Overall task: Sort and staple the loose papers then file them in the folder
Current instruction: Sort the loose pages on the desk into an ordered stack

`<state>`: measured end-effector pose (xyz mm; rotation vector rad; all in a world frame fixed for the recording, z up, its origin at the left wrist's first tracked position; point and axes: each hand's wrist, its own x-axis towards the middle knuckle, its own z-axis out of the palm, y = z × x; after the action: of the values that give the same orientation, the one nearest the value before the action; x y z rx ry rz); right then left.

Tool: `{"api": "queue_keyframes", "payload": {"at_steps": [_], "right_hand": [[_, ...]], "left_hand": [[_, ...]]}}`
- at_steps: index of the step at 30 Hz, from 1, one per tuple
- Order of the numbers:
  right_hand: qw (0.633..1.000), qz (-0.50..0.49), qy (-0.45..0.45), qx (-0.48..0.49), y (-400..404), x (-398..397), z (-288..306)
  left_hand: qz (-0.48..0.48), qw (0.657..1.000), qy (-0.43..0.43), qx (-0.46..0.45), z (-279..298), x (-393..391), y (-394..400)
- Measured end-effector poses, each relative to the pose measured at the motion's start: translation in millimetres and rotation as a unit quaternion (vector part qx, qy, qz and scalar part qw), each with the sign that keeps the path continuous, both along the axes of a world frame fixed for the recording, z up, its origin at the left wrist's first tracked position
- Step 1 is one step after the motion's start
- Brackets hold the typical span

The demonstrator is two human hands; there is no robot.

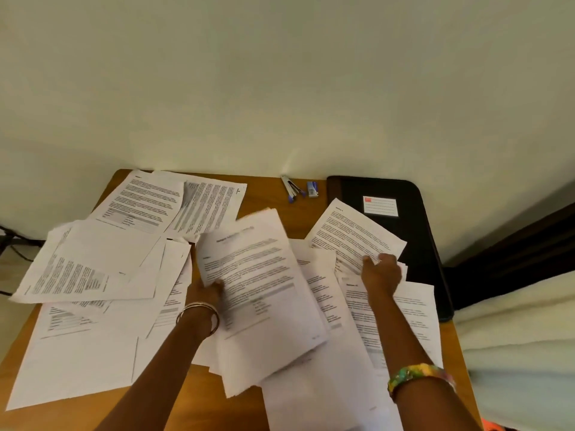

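You are sorting, the first step of the task, and nothing looks stapled or filed yet. Your left hand [207,289] is gripping a thick sheaf of printed pages [264,293] by its left edge, thumb curled over the top sheet, and lifting it off the worktop [267,194]. Your right hand [381,272] is pinching the near corner of a single printed sheet [354,234] and raising it; that sheet is overlapping the near left corner of the black folder [413,231].

Taking the folder as the landmark: it is lying closed at the far right of the worktop, label up. The stapler [291,189] is lying just left of the folder's far edge, with a small blue box [312,188], probably staples, between the two. The remaining loose papers [93,269] are spreading well left of the folder and toward you, overlapping in several directions, some turned sideways.

The next move, as I judge it, is bringing the single sheet onto the sheaf if it belongs to that set, squaring the edges, then reaching toward the stapler. Mind the sheaf's loose bottom pages, which are fanning out and could slip.
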<state>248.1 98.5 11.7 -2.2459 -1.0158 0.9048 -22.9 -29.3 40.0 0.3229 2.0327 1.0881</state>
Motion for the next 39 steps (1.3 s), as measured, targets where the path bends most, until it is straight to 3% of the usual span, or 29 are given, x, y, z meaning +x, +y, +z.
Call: {"api": "queue_keyframes", "payload": {"at_steps": [3,6,10,12,14,18,28,31,34,36,39], "right_hand": [[0.992,0.016,-0.117,-0.043,26.1,17.3,-8.2],[0.972,0.137,-0.192,-0.021,45.2,18.0,-13.7],[0.879,0.401,-0.256,0.000,58.0,5.7,-37.6],[0.859,0.442,-0.252,0.053,54.4,2.3,-44.4],[0.867,0.430,-0.226,0.113,50.9,3.1,-48.0],[0.875,0.423,-0.193,0.134,53.5,7.4,-52.0],[0.880,0.412,-0.196,0.136,54.2,3.1,-55.4],[0.934,0.240,-0.231,0.127,48.8,-0.3,-47.6],[0.970,0.011,-0.243,-0.017,43.3,-2.8,-30.8],[0.967,-0.003,-0.236,-0.099,44.2,-2.8,-24.6],[0.976,-0.008,-0.167,-0.140,55.1,1.1,-26.3]], "left_hand": [[0.055,0.998,-0.016,-0.010,-12.6,-6.0,9.6],[0.080,0.995,-0.051,0.007,-20.3,-4.2,18.2],[0.071,0.985,-0.127,0.090,-26.8,0.9,34.9],[0.039,0.992,-0.097,0.076,-27.7,6.2,44.6],[0.011,1.000,-0.017,0.011,-33.2,10.1,53.8],[-0.093,0.984,0.097,-0.115,-50.9,14.3,58.4],[-0.110,0.981,0.117,-0.110,-64.7,11.4,48.8],[-0.118,0.980,0.117,-0.110,-67.6,10.2,48.0],[-0.122,0.980,0.120,-0.103,-67.1,10.3,46.4],[-0.115,0.981,0.124,-0.097,-66.7,12.1,46.4],[-0.117,0.980,0.131,-0.090,-65.1,14.2,45.3]]}}
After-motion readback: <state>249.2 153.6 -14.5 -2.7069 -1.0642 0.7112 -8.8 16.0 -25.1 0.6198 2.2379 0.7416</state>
